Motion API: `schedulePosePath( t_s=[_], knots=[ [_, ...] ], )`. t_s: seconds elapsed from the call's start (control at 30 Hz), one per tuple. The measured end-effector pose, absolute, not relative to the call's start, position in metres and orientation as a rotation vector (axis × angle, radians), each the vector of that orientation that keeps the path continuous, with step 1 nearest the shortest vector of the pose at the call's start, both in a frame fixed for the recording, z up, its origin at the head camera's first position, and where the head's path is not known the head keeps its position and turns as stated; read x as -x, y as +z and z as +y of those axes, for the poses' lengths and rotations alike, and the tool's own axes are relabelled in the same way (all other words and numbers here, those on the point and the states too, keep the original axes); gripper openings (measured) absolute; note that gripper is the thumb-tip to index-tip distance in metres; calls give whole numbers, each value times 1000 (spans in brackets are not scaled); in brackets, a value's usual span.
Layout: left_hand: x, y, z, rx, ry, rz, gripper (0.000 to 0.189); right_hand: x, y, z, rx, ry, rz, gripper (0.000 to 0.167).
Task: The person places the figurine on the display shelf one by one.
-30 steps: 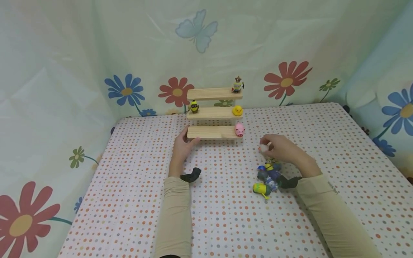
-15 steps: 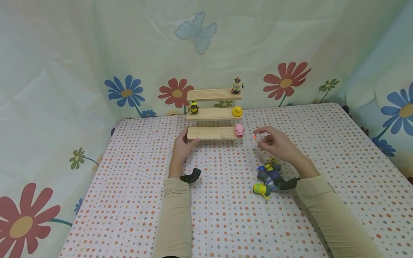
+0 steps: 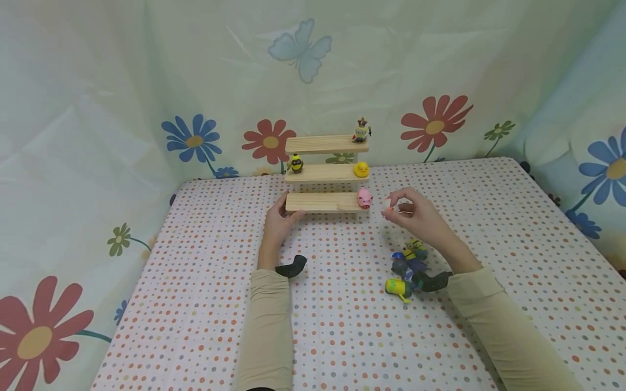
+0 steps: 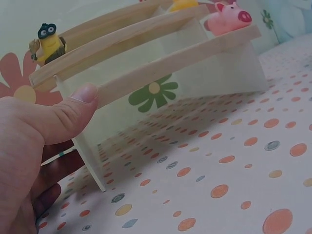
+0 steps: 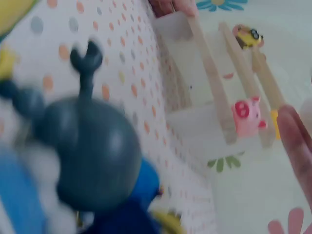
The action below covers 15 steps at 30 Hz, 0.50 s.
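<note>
A three-tier wooden shelf [image 3: 320,202] with pale side panels stands at the back of the table. My left hand [image 3: 277,227] grips its lower left end, the thumb [image 4: 84,95] on the front board and the other fingers behind the side panel. My right hand [image 3: 424,218] pinches a small white toy figure [image 3: 387,205] with orange-red spots, just right of the bottom tier. Much of that toy is hidden by the fingers. A pink pig [image 3: 364,198] sits at the bottom tier's right end, a yellow duck [image 3: 361,169] above it.
A Minion in a yellow cap [image 3: 295,163] stands on the middle tier's left, a crowned Minion [image 3: 361,131] on the top tier's right. Several toy figures [image 3: 409,260] lie heaped below my right hand, with a yellow-green one [image 3: 397,288] in front. A floral curtain hangs behind.
My right hand has lifted away from the heap of toys and moved left towards the shelf with the white toy. The left hand keeps its grip on the shelf.
</note>
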<state>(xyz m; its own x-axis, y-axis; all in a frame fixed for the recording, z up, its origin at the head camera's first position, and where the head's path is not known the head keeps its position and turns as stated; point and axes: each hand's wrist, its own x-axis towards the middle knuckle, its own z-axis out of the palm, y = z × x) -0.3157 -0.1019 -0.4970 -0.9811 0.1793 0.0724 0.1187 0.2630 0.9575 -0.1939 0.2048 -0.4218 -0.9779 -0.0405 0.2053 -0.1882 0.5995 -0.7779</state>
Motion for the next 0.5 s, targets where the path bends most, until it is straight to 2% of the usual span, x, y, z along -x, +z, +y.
schedulePosePath(
  t_s=[0.23, 0.33, 0.5],
  knots=[
    [315, -495, -108, -311, 1854, 2474, 89, 210, -400, 170, -260, 1173, -2701, 29],
    [316, -494, -107, -340, 1872, 2461, 88, 228, -375, 153, -318, 1073, -2746, 32],
    [316, -496, -100, -309, 1882, 2424, 91, 269, -337, 130, -406, 896, -2774, 26]
  ],
)
